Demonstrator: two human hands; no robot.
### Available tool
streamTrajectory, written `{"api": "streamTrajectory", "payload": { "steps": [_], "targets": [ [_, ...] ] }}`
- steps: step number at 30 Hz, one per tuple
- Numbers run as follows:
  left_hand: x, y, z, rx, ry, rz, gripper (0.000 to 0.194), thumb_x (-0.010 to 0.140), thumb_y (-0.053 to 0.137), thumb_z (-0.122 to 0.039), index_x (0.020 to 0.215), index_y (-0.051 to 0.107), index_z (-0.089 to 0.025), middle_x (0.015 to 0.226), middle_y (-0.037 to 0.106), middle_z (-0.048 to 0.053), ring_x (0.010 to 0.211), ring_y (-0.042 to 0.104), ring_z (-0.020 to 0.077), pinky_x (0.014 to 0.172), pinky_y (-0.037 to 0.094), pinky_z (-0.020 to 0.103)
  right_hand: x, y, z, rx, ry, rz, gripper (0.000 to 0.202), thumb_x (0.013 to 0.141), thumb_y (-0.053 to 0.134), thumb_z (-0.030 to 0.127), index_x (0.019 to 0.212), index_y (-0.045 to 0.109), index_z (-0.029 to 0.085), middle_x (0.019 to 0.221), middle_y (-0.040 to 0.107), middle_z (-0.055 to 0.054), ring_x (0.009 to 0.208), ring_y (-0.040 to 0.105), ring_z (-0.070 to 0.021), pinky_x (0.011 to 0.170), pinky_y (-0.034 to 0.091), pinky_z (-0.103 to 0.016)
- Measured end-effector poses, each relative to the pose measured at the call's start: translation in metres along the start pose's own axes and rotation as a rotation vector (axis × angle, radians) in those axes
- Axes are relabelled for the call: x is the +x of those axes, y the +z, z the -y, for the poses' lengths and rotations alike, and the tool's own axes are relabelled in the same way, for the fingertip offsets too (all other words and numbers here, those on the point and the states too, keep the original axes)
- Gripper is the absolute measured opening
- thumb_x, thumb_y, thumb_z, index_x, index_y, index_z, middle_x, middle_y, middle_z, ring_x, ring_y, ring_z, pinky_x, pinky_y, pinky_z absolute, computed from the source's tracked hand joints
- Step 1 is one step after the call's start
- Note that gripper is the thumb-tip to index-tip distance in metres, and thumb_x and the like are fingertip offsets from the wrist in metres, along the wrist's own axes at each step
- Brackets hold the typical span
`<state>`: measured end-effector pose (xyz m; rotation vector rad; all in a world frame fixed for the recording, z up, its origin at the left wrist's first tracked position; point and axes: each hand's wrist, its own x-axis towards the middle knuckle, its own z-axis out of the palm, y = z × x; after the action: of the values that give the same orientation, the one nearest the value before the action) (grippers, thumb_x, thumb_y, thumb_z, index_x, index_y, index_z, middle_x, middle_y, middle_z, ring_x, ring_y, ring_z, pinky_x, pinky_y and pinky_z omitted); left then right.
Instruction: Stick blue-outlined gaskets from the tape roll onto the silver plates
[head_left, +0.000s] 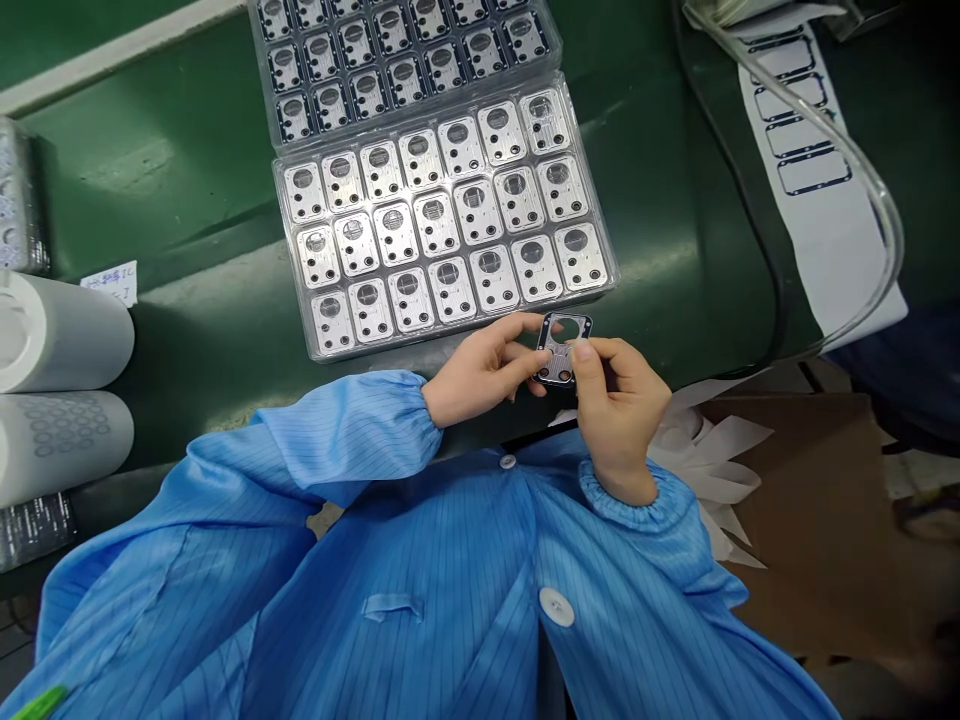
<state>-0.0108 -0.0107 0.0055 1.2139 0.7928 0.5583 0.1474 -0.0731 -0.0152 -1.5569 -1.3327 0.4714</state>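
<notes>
Between my two hands, just past the table's front edge, is a small metal plate (pixel 559 352) with a large round hole, smaller holes and a dark border. My left hand (pixel 491 365) pinches its left side between thumb and fingers. On the right side, my right hand (pixel 616 395) grips it with the thumb on top. Right behind the hands lies a clear plastic tray (pixel 442 262) holding rows of similar silvery plates. Farther back, a second tray (pixel 405 60) holds plates that show dark borders.
White rolls (pixel 67 335) stand at the left beside a handwritten label (pixel 112 283). At the right, a backing strip (pixel 840 240) with dark frame-shaped stickers lies under a clear tube (pixel 889 215). A cardboard box (pixel 810 500) with crumpled white paper strips (pixel 724 455) sits below.
</notes>
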Motion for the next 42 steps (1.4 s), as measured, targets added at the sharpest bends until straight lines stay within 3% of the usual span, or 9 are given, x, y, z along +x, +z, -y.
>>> {"api": "streamTrajectory", "payload": {
  "steps": [6, 14, 18, 23, 28, 32, 35, 38, 42],
  "targets": [
    [0.001, 0.0, -0.006, -0.092, -0.045, -0.001, 0.044, 0.092, 0.059, -0.059, 0.089, 0.05, -0.016, 0.073, 0.06, 0.0, 0.059, 0.067, 0.0105, 0.047, 0.049, 0.017, 0.0, -0.004, 0.0, 0.06, -0.004, 0.086, 0.026, 0.097, 0.057, 0.038, 0.08, 0.063, 0.02, 0.07, 0.057, 0.002, 0.065, 0.054, -0.0125, 0.061, 0.045, -0.026],
    [-0.004, 0.002, -0.008, 0.156, 0.014, -0.037, 0.037, 0.099, 0.047, -0.054, 0.093, 0.051, -0.019, 0.086, 0.06, 0.0, 0.051, 0.054, 0.005, 0.042, 0.044, 0.016, 0.002, -0.008, 0.006, 0.065, -0.119, 0.203, 0.02, 0.093, 0.06, 0.027, 0.074, 0.062, 0.021, 0.065, 0.058, 0.003, 0.059, 0.053, -0.0114, 0.056, 0.043, -0.025],
    [-0.006, -0.001, -0.006, 0.253, 0.052, -0.044, 0.034, 0.101, 0.043, -0.048, 0.086, 0.053, -0.018, 0.081, 0.059, -0.001, 0.053, 0.049, 0.0054, 0.047, 0.043, 0.017, -0.001, -0.012, 0.008, 0.058, -0.114, 0.249, 0.021, 0.092, 0.06, 0.034, 0.078, 0.065, 0.02, 0.065, 0.064, 0.001, 0.055, 0.058, -0.0124, 0.052, 0.046, -0.025],
    [-0.009, -0.001, -0.012, 0.268, 0.089, -0.036, 0.034, 0.101, 0.042, -0.046, 0.085, 0.054, -0.019, 0.079, 0.059, 0.001, 0.067, 0.055, 0.0098, 0.062, 0.047, 0.021, -0.007, -0.014, 0.012, 0.082, -0.047, 0.292, 0.014, 0.093, 0.062, 0.032, 0.087, 0.068, 0.021, 0.06, 0.067, 0.003, 0.045, 0.059, -0.0111, 0.045, 0.046, -0.022],
    [-0.02, -0.004, -0.027, 0.357, 0.159, -0.047, 0.032, 0.098, 0.05, -0.044, 0.079, 0.056, -0.018, 0.074, 0.058, 0.0, 0.069, 0.054, 0.0114, 0.067, 0.047, 0.024, -0.01, -0.011, 0.022, 0.114, -0.129, 0.343, 0.016, 0.093, 0.06, 0.031, 0.084, 0.067, 0.021, 0.059, 0.067, 0.003, 0.043, 0.059, -0.0113, 0.044, 0.047, -0.023],
    [-0.04, -0.036, -0.053, 0.464, 0.134, -0.213, 0.033, 0.099, 0.047, -0.04, 0.074, 0.053, -0.018, 0.066, 0.051, -0.001, 0.061, 0.047, 0.0104, 0.059, 0.041, 0.024, -0.011, -0.019, 0.017, 0.219, -0.137, 0.396, 0.018, 0.096, 0.059, 0.033, 0.103, 0.07, 0.021, 0.065, 0.07, 0.001, 0.051, 0.064, -0.0136, 0.051, 0.054, -0.025],
    [-0.058, -0.082, -0.071, 0.538, 0.136, -0.429, 0.031, 0.097, 0.049, -0.041, 0.075, 0.051, -0.019, 0.066, 0.048, -0.002, 0.061, 0.044, 0.0111, 0.059, 0.038, 0.024, -0.014, -0.029, 0.003, 0.237, -0.058, 0.29, 0.02, 0.097, 0.058, 0.034, 0.106, 0.072, 0.022, 0.067, 0.07, 0.0, 0.055, 0.064, -0.0138, 0.053, 0.055, -0.026],
    [-0.069, -0.124, -0.072, 0.824, 0.053, -0.695, 0.032, 0.094, 0.05, -0.041, 0.072, 0.05, -0.019, 0.066, 0.049, -0.001, 0.063, 0.044, 0.0128, 0.063, 0.035, 0.026, -0.017, -0.036, -0.01, 0.254, 0.022, 0.209, 0.023, 0.099, 0.056, 0.035, 0.102, 0.074, 0.023, 0.067, 0.069, 0.0, 0.054, 0.061, -0.013, 0.052, 0.053, -0.025],
    [-0.072, -0.151, -0.054, 1.113, -0.035, -0.695, 0.028, 0.091, 0.051, -0.036, 0.071, 0.057, -0.018, 0.077, 0.06, 0.005, 0.078, 0.053, 0.0186, 0.08, 0.041, 0.031, -0.019, -0.043, -0.022, 0.247, 0.072, 0.159, 0.025, 0.098, 0.056, 0.038, 0.1, 0.076, 0.023, 0.067, 0.068, -0.001, 0.055, 0.061, -0.013, 0.053, 0.052, -0.025]
  ]
}}
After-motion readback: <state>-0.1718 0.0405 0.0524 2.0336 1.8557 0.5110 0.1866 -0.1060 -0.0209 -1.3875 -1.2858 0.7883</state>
